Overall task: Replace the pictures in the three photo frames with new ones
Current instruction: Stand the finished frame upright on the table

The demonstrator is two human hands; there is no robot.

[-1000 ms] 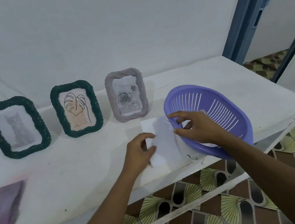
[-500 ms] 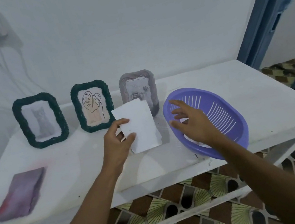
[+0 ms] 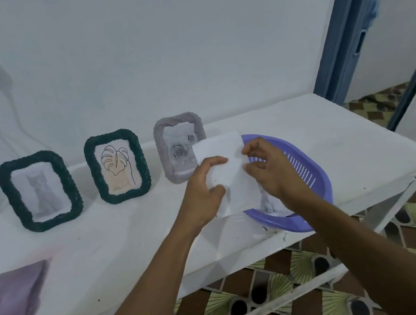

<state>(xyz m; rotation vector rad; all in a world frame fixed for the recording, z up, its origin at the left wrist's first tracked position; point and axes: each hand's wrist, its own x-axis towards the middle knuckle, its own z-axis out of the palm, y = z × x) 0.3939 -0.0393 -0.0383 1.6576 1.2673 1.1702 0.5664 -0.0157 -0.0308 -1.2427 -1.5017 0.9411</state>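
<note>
Two hands hold the white prints (image 3: 235, 172) up by their side edges, long axis upright: my left hand (image 3: 201, 189) pinches the left edge, my right hand (image 3: 273, 170) the right. The sheets hang just in front of the grey frame (image 3: 177, 122), which stands nearer my left hand. The purple basket (image 3: 321, 193) lies under my right.

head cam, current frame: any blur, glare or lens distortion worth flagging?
Head view: flat bluish light, no glare; wide-angle lens tilts the door frame inward; white paper gripped by left hand and right hand looks slightly smeared; purple pouch in the corner is softest.
</note>
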